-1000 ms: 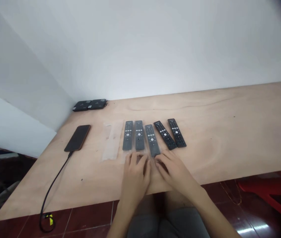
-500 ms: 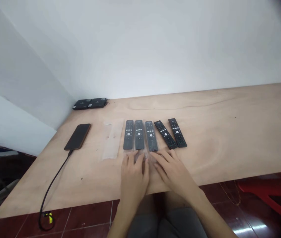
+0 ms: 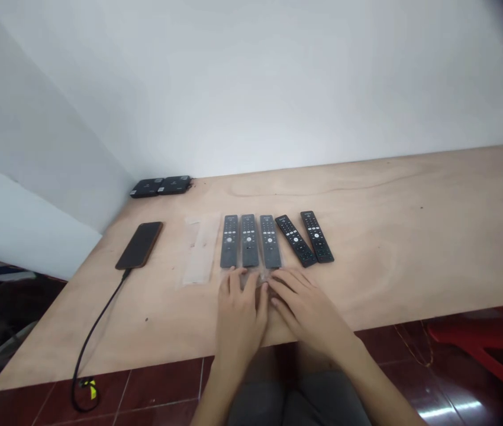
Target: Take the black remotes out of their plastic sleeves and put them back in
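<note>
Three remotes in clear plastic sleeves lie side by side: a left one [image 3: 229,242], a middle one [image 3: 249,241] and a right one [image 3: 270,242]. My left hand [image 3: 241,307] rests with fingers spread on the lower ends of the left and middle sleeves. Fingers apart, my right hand [image 3: 302,302] touches the sleeve end below the right remote. To the right, a tilted bare remote [image 3: 296,241] meets another bare remote [image 3: 318,236] near their lower ends. Flat clear sleeves [image 3: 199,251] lie left of the row.
A phone [image 3: 139,245] with a black cable [image 3: 96,325] lies on the left of the wooden table [image 3: 411,248]. Two black boxes [image 3: 160,186] sit by the wall. Beyond the front edge is a red stool [image 3: 477,343].
My right hand's fingers have shifted slightly at the right sleeve's lower end. The view has moved a little; the remotes look nearly unchanged.
</note>
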`<move>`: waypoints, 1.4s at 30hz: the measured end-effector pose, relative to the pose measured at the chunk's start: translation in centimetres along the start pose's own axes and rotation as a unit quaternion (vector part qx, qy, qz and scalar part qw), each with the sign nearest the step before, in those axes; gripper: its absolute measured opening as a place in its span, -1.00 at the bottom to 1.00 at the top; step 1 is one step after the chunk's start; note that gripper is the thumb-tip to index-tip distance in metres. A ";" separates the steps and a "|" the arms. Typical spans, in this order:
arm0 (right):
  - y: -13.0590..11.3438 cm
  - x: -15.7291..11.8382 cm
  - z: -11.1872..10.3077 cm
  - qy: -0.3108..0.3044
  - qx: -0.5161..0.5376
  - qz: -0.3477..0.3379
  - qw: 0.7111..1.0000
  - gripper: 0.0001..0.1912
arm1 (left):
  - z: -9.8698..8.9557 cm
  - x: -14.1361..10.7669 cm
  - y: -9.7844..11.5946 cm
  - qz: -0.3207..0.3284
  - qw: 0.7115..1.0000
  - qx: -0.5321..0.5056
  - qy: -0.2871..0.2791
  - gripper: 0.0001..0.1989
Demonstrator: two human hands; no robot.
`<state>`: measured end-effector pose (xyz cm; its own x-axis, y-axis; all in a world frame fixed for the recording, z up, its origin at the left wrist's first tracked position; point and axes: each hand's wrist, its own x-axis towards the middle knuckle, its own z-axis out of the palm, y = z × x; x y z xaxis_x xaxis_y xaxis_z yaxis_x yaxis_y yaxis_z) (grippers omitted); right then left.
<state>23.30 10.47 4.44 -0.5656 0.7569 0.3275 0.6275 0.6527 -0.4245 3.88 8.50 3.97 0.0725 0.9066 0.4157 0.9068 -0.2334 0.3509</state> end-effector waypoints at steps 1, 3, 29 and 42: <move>0.0 0.0 0.1 0.002 0.000 0.002 1.000 -0.64 | 0.0 0.0 0.0 0.000 1.000 0.002 -0.004 -0.75; 0.2 0.1 0.3 0.003 -0.001 0.003 1.000 -0.60 | 0.1 0.0 0.0 -0.001 1.000 0.006 -0.010 -0.75; -0.1 -0.6 0.3 0.028 -0.003 0.011 1.000 -0.65 | 0.2 -0.3 -0.2 0.013 0.999 -0.001 -0.051 -0.77; 1.0 -1.2 2.5 0.165 -0.124 0.161 0.965 -0.45 | 0.1 -0.1 -0.1 0.015 0.999 -0.005 -0.045 -0.78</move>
<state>23.21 10.14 1.53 -0.1454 0.8648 0.4806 0.8738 0.3401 -0.3475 3.85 8.44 3.84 0.1364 0.9268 0.3498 0.8992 -0.2640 0.3489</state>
